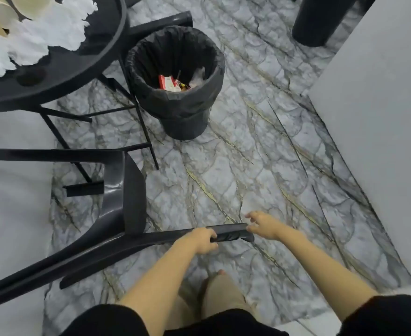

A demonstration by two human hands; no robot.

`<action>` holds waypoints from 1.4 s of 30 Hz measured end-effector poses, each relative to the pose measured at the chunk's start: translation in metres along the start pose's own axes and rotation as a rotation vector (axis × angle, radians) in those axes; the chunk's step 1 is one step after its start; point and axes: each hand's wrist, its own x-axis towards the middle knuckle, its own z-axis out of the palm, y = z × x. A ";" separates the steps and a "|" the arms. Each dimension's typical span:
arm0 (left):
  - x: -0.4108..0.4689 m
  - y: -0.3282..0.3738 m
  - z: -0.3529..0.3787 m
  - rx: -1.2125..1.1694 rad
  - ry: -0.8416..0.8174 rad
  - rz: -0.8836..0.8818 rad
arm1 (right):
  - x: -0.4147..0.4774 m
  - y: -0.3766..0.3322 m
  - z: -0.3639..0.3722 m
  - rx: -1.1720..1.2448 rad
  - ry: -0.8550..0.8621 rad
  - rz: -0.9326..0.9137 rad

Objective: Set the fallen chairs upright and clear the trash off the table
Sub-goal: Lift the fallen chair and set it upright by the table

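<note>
The black chair (117, 202) lies on its side on the marbled floor (260, 154), just beside the round table (61, 66), one leg stretched toward the person. The left hand (199, 240) is wrapped around that leg near its end; the right hand (264, 225) hovers at the tip, fingers spread, not clearly gripping. So we're on the chair step, I'd say, with the lift not yet made (the right needs a firm hold first). Next comes a pull and swing to stand it up. White crumpled paper (37, 37) sits on the table, the lined bin (175, 78) waiting close by.
</note>
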 end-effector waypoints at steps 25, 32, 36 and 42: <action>0.171 -0.038 0.081 0.037 0.432 0.229 | 0.130 0.091 0.118 0.269 0.302 -0.309; 0.173 -0.038 0.083 0.028 0.468 0.213 | 0.131 0.092 0.128 0.435 0.406 -0.300; 0.171 -0.034 0.078 -0.019 0.459 0.204 | 0.132 0.091 0.131 0.480 0.449 -0.301; 0.147 -0.032 0.072 -0.019 0.476 0.193 | 0.117 0.076 0.126 0.480 0.431 -0.330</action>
